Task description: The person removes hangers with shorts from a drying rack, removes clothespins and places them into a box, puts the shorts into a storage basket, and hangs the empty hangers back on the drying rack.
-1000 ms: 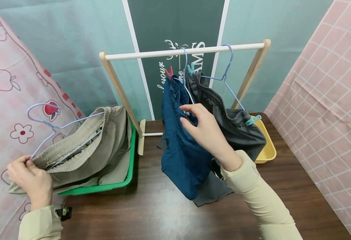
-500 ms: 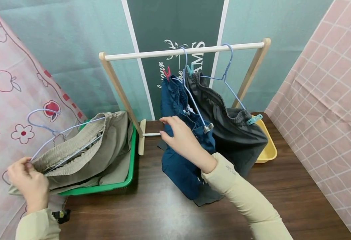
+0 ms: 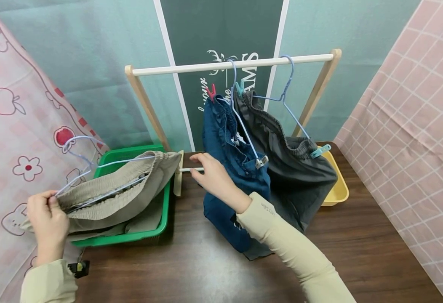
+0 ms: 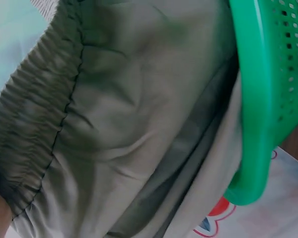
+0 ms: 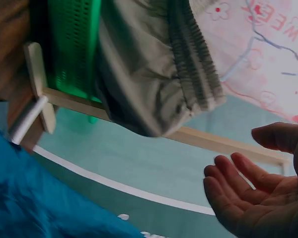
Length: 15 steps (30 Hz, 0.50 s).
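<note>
My left hand (image 3: 49, 221) pinches the left end of a beige elastic-waist pair of pants (image 3: 124, 204), together with the lower arm of a blue hanger (image 3: 80, 158). The hanger sits inside the waistband, its hook free in the air. Below, the legs of the pants lie in a green basket (image 3: 164, 210). With fingers spread and loosely bent, my right hand (image 3: 215, 179) holds nothing. It is just right of the pants' far end, in front of blue pants (image 3: 221, 202) hanging on the rack. In the left wrist view the gathered waistband (image 4: 37, 106) fills the left side.
A rack with a white rail (image 3: 198, 67) stands at the back. Dark grey pants (image 3: 282, 155) hang on its right, held by teal clothespins (image 3: 321, 150). A red clothespin (image 3: 211, 91) grips the blue pants. Behind the grey pants is a yellow basket (image 3: 340, 189).
My right hand has moved left, away from the blue pants' waistband. My left hand has shifted right, carrying the beige pants and hanger toward the rack. A metal clip on the blue pants came into view.
</note>
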Available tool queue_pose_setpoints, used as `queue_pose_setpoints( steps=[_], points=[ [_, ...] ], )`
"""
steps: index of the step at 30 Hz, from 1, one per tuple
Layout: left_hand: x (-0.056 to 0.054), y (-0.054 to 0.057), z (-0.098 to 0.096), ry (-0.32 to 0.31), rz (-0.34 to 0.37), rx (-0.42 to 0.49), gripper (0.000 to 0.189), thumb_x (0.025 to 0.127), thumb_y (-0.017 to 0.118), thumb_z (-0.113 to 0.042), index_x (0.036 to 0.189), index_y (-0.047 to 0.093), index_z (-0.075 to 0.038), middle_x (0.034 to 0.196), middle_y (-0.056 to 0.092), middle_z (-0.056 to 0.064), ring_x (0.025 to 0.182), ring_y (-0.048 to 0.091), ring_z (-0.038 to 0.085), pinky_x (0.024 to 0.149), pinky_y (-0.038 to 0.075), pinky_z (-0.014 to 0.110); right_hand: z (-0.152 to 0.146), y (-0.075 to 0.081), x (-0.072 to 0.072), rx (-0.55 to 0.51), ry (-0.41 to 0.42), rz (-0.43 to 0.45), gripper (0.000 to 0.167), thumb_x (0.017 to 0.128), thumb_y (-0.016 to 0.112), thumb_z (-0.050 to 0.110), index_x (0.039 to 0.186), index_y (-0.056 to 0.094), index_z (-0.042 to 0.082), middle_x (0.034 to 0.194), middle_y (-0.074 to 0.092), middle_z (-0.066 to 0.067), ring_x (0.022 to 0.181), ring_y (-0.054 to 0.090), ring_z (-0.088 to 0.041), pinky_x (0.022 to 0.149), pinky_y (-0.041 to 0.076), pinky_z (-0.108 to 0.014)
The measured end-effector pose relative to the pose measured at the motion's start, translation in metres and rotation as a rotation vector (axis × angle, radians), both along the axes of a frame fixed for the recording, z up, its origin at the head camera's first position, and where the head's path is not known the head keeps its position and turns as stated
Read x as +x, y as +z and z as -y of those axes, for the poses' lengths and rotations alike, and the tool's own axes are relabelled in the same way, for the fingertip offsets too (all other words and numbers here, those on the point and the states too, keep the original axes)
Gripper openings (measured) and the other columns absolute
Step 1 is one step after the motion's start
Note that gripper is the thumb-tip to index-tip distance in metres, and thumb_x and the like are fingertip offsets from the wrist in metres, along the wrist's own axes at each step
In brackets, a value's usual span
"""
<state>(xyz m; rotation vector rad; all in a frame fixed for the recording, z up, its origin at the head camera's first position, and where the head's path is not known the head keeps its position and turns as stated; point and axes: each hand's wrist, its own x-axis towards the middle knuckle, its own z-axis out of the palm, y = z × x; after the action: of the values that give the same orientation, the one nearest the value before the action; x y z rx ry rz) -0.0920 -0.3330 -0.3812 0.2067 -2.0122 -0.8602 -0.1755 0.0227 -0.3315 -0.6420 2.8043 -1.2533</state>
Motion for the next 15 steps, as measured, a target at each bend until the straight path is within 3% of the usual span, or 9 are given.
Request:
queue_pose_setpoints(
  steps=[9, 15],
  points=[
    [-0.003, 0.006, -0.010, -0.090, 0.075, -0.058, 0.014, 0.089, 0.044, 0.011, 0.093, 0.054, 0.019, 0.092, 0.035, -0.039, 0.093, 0.028, -0.019, 0.086, 0.016, 0.018, 0.019, -0.025, -0.025, 0.012, 0.103, 0.017, 0.039, 0.095, 0.058, 0.020, 0.131, 0.054, 0.007, 0.135, 0.055, -0.010, 0.120, 0.057, -0.026, 0.097, 0.048, -0.038],
    [-0.002, 0.005, -0.011, -0.138, 0.088, -0.080, 0.011, 0.086, 0.045, 0.015, 0.092, 0.054, 0.018, 0.093, 0.036, -0.038, 0.092, 0.029, -0.018, 0.082, 0.019, 0.020, 0.029, -0.035, -0.039, 0.104, 0.266, 0.000, 0.057, 0.094, 0.060, 0.019, 0.145, 0.037, 0.010, 0.152, 0.037, -0.009, 0.139, 0.038, -0.025, 0.110, 0.037, -0.039]
  ],
)
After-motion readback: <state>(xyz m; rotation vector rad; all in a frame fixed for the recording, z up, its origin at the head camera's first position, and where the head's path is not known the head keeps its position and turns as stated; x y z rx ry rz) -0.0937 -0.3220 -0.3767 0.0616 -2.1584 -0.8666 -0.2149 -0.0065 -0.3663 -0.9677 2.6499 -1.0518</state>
